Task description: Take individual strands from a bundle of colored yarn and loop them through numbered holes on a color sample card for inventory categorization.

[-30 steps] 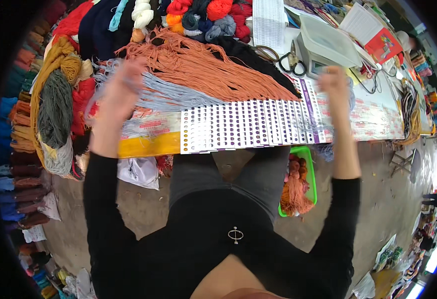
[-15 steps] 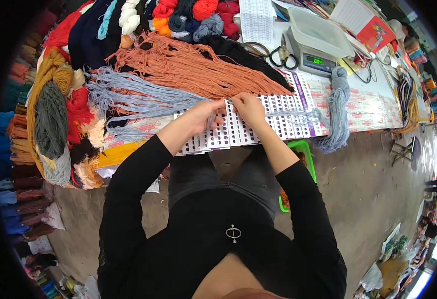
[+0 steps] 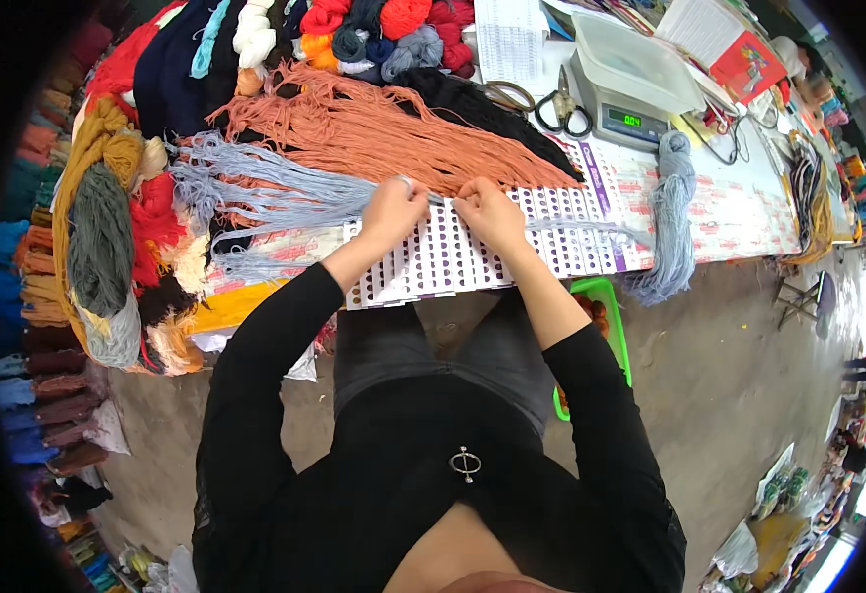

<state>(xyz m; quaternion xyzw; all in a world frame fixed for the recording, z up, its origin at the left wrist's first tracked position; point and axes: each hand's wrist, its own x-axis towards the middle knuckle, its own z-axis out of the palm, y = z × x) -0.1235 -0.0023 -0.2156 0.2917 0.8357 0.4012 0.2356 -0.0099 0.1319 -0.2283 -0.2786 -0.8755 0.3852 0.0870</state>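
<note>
My left hand (image 3: 396,210) is closed in a pinch at the upper edge of a white card (image 3: 408,272) with rows of dark holes. My right hand (image 3: 489,214) pinches just beside it, its fingertips at the same edge. A short stretch of pale blue-grey yarn (image 3: 437,198) spans the gap between the two hands. Left of them a bundle of loose blue-grey yarn strands (image 3: 265,183) fans out over the table. More pale strands run right, across the cards, toward a blue-grey skein (image 3: 674,203) hanging over the table edge. Exactly what sits between the fingertips is hidden.
Salmon yarn (image 3: 354,128) lies beyond my hands, with black yarn (image 3: 492,109) behind it. Scissors (image 3: 563,111) lie near a digital scale (image 3: 630,121) bearing a clear plastic tub (image 3: 635,64). Dark grey yarn (image 3: 103,242) drapes at the left. Below the table stands a green basket (image 3: 622,346).
My left hand has moved up and slightly left, from over the card to its upper edge, and its fingers have closed. My right hand stays nearly in place.
</note>
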